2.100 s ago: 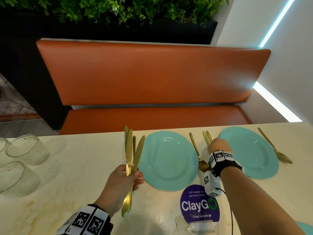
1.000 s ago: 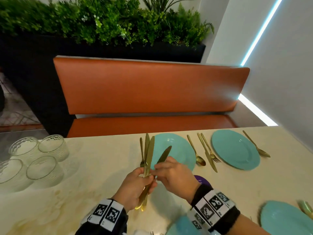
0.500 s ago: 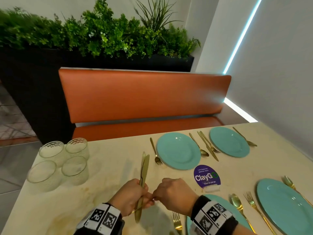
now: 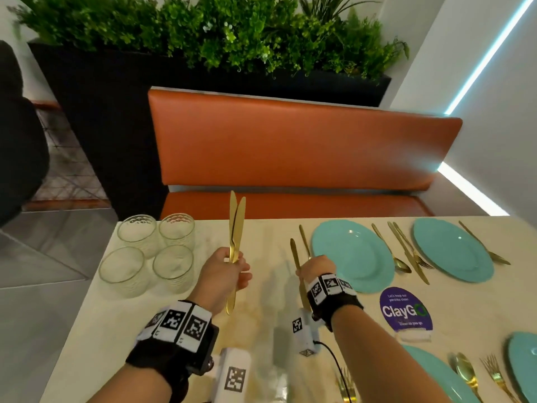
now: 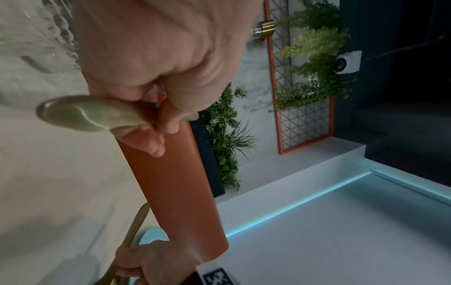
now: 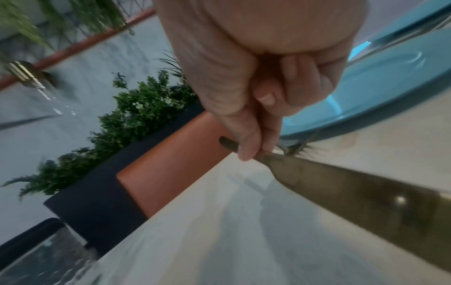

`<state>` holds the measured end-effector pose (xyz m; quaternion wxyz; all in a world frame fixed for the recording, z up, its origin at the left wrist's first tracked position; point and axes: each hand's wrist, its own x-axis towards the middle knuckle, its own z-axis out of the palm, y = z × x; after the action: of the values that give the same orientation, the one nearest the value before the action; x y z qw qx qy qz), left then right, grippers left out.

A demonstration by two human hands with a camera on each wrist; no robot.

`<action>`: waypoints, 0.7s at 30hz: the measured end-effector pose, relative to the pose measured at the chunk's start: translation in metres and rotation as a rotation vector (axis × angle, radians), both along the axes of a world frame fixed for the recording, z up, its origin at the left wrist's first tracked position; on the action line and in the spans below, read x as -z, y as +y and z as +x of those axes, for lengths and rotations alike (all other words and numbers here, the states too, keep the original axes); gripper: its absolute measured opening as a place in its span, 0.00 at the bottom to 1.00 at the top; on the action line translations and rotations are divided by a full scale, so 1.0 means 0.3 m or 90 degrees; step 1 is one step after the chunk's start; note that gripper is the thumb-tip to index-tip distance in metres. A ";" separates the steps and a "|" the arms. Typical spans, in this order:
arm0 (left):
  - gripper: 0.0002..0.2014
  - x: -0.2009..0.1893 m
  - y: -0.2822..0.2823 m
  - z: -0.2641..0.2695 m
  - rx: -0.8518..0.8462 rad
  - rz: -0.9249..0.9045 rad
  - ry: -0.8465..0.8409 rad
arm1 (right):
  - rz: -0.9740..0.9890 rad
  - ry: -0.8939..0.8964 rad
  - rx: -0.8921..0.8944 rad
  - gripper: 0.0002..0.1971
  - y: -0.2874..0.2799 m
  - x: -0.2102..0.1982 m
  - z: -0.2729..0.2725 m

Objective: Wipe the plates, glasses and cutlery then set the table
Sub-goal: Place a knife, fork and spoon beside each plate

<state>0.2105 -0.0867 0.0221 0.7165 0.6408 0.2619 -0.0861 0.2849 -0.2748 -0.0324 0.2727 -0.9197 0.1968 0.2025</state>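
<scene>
My left hand (image 4: 236,270) grips two gold knives (image 4: 236,225) by their handles, blades pointing up above the pale table (image 4: 261,330). In the left wrist view the handle ends (image 5: 73,113) stick out of the fist. My right hand (image 4: 312,266) pinches a single gold knife (image 4: 295,254), held just left of a gold fork (image 4: 304,239) that lies beside the far-left teal plate (image 4: 351,254). In the right wrist view the thumb and finger pinch that knife (image 6: 341,185), close to the plate's rim (image 6: 366,92).
Several clear glasses (image 4: 148,251) stand at the table's left end. A second far plate (image 4: 453,248) has a spoon, knife and fork around it. A purple ClayGo sign (image 4: 406,309) stands mid-right. Two near plates (image 4: 436,373) with cutlery lie bottom right. An orange bench (image 4: 290,146) runs behind.
Both hands were together at the knife bundle. My right hand has drawn one knife out and moved right toward the fork by the far-left plate; the left keeps two knives.
</scene>
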 end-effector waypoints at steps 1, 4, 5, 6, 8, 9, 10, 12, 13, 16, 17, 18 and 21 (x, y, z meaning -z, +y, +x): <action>0.07 0.006 0.009 0.013 -0.005 0.003 -0.002 | 0.000 -0.002 0.027 0.16 0.013 0.018 0.027; 0.05 0.024 0.032 0.042 -0.013 0.006 -0.008 | -0.017 -0.015 0.050 0.13 0.054 0.041 0.081; 0.05 0.031 0.039 0.049 -0.016 0.003 -0.012 | -0.009 -0.017 0.059 0.14 0.057 0.056 0.100; 0.04 0.036 0.045 0.054 -0.016 0.003 -0.013 | -0.009 -0.012 0.044 0.15 0.060 0.070 0.119; 0.04 0.049 0.056 0.063 -0.019 0.007 -0.016 | -0.035 -0.029 0.042 0.16 0.068 0.085 0.147; 0.04 0.058 0.061 0.067 -0.022 0.007 -0.016 | -0.045 -0.034 0.057 0.14 0.067 0.091 0.170; 0.05 0.066 0.064 0.069 -0.026 0.007 -0.014 | -0.067 -0.039 0.063 0.12 0.063 0.094 0.189; 0.07 0.082 0.066 0.070 -0.028 0.007 -0.003 | -0.095 -0.038 0.071 0.10 0.066 0.093 0.217; 0.07 0.089 0.066 0.069 -0.027 0.002 0.001 | -0.105 -0.047 0.068 0.10 0.065 0.093 0.232; 0.07 0.103 0.063 0.070 -0.021 -0.006 0.009 | -0.130 -0.054 0.054 0.11 0.061 0.093 0.264; 0.07 0.108 0.062 0.072 -0.018 -0.005 0.011 | -0.142 -0.061 0.041 0.11 0.056 0.098 0.275; 0.07 0.112 0.061 0.073 -0.015 -0.003 0.013 | -0.152 -0.068 0.035 0.11 0.052 0.102 0.282; 0.07 0.120 0.056 0.078 -0.008 0.000 0.017 | -0.156 -0.078 0.028 0.11 0.050 0.105 0.291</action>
<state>0.2340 -0.0698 -0.0139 0.7135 0.6380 0.2752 -0.0903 0.3723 -0.2597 -0.0640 0.1745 -0.9522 0.2232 0.1144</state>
